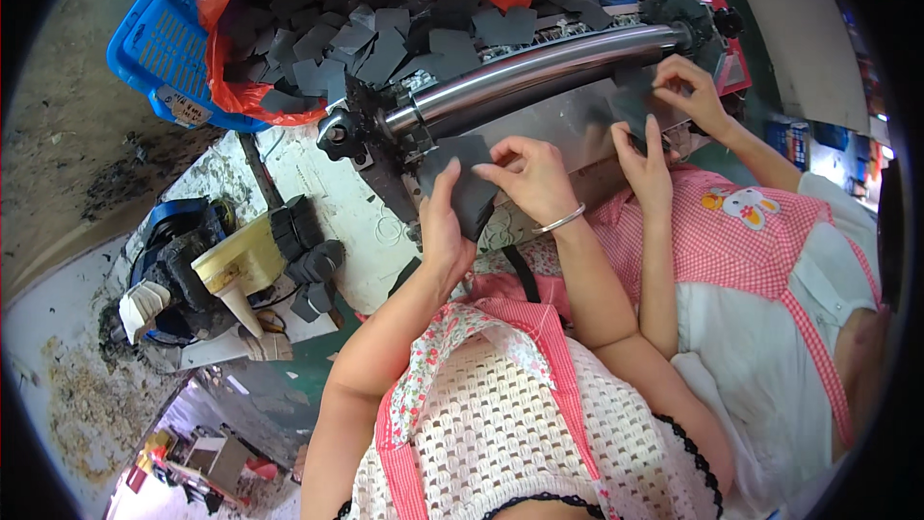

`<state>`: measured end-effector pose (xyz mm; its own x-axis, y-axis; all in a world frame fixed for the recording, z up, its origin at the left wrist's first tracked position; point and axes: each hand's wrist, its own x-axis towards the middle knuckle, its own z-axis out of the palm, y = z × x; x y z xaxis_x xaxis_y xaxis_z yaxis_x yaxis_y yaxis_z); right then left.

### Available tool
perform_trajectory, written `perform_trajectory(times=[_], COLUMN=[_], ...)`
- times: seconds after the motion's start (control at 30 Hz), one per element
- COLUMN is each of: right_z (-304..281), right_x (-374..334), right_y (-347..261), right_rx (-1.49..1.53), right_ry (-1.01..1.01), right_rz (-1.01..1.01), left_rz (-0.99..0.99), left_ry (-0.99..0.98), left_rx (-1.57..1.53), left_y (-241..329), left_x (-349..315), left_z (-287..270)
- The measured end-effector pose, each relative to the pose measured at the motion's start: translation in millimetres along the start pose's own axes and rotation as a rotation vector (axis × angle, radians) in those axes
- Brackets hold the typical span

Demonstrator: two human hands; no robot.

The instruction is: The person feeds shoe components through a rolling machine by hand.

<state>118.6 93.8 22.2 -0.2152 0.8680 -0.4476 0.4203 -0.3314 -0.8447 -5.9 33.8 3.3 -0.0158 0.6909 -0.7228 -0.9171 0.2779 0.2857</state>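
My left hand grips a stack of thin dark grey square sheets, its thumb lying on the top face. My right hand, with a silver bangle on the wrist, is closed in a pinch at the upper right edge of the stack. Whether one sheet is parted from the rest there, I cannot make out. Just beyond both hands, a shiny metal roller runs above a sloping metal plate on a machine. The stack is by the plate's left end.
At right, a co-worker's hands hold another dark sheet by the roller. Behind the machine, a blue basket lined with a red bag is heaped with dark squares. A yellowish container and black piles stand left.
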Motion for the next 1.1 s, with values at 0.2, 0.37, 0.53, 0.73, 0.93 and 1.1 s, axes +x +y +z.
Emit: perform_trajectory(times=[0.2, 0.37, 0.53, 0.73, 0.93, 1.1], right_z=[3, 5, 8, 16, 11, 15], right_x=[20, 17, -5, 20, 16, 14], right_y=[31, 13, 10, 22, 27, 12], right_rx=[-0.237, 0.034, -0.213, -0.351, -0.043, -0.258], right_ry=[0.238, 0.245, 0.237, 0.471, 0.190, 0.323], right_rz=[-0.021, 0.124, -0.161, -0.209, -0.167, -0.229], left_rz=[0.062, 0.147, 0.160, 0.199, 0.207, 0.223], left_ry=[0.035, 0.103, 0.118, 0.070, 0.110, 0.081], left_rx=[0.167, 0.176, 0.202, 0.206, 0.179, 0.171], left_y=[-6, -11, -14, -19, -16, -21], left_x=[-5, -1, -4, -1, -2, 3], left_z=[-10, -12, -5, -7, -9, -9])
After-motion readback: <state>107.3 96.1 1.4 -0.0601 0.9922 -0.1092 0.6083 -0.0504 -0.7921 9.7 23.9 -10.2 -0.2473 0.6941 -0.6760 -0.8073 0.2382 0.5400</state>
